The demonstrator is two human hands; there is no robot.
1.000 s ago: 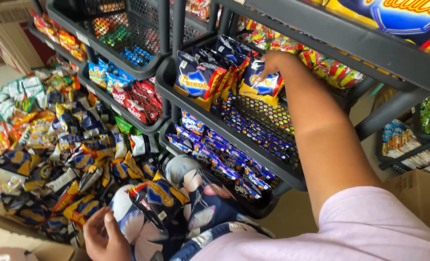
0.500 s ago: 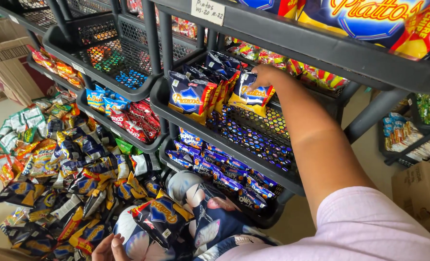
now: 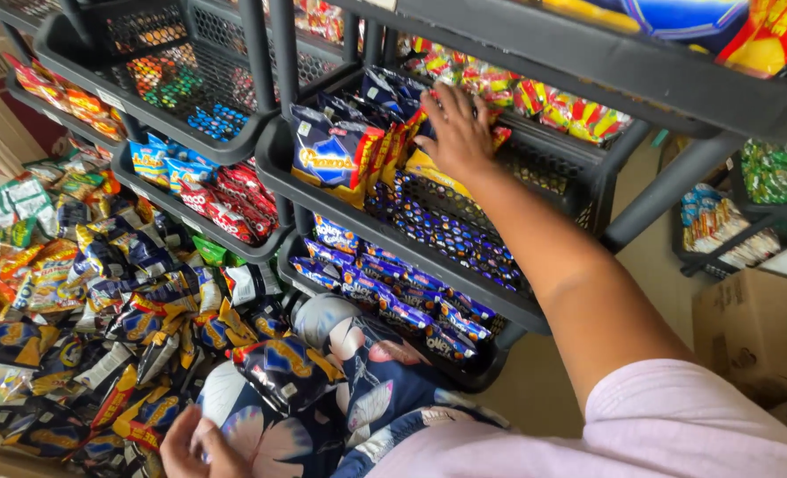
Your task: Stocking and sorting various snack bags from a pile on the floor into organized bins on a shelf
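Note:
My right hand (image 3: pixel 457 133) lies flat, fingers spread, pressing on the last blue-and-yellow chip bag (image 3: pixel 424 164) in a row of upright chip bags (image 3: pixel 336 155) on the middle black mesh shelf (image 3: pixel 393 235). My left hand (image 3: pixel 194 447) is low at the bottom edge, next to my floral-clad knee, fingers loosely curled close to a dark chip bag (image 3: pixel 287 372) resting on my lap; whether it grips anything I cannot tell. A big heap of the same chip bags (image 3: pixel 84 301) covers the floor on my left.
Small blue cookie packs (image 3: pixel 393 301) fill the shelf below. Red snack packs (image 3: pixel 234 199) sit on the left rack, candy packs (image 3: pixel 552 102) behind my right hand. A cardboard box (image 3: pixel 756 327) stands on the right, and another rack with green packs (image 3: pixel 774 173) behind it.
My right hand has let go of the chip bag's top and now presses flat on it, pushing it against the row. The view has shifted down and right; my left hand stays low.

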